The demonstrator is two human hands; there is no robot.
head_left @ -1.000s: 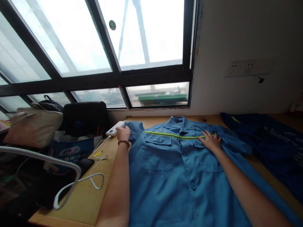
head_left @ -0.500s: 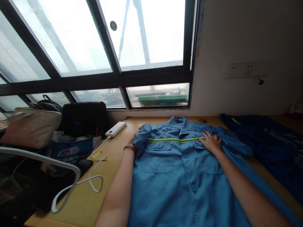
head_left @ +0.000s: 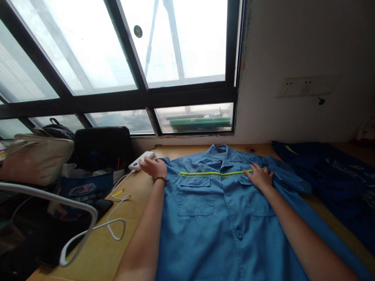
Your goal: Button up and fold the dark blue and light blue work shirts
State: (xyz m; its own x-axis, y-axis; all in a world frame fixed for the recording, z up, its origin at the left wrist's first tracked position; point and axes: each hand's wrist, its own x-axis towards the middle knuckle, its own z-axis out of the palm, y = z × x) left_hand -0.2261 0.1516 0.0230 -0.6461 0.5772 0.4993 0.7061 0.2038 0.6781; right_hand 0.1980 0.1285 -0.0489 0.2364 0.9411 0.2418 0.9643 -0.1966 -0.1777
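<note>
A blue work shirt (head_left: 196, 234) with a buttoned front, chest pockets and a yellow-green stripe lies spread on the wooden table, collar toward the window. My right hand (head_left: 259, 176) rests flat on its chest by the stripe, fingers spread. Beside the shirt's left shoulder is my left hand (head_left: 154, 168), fingers stretched out toward a white power bank (head_left: 140, 160). Part of the left sleeve lies behind this hand, and whether they touch I cannot tell. A beaded bracelet (head_left: 160, 178) circles my left wrist.
A white cable (head_left: 113, 222) loops over the wooden table (head_left: 134, 203) at left. Bags, including a beige one (head_left: 38, 156), crowd the left side. Dark blue clothing (head_left: 325, 168) lies at right. Behind stand a window and a wall with sockets (head_left: 297, 86).
My left hand has let go of the sleeve and moved left, its fingers now stretched out. The sleeve lies flatter. My right hand stays on the shirt's chest.
</note>
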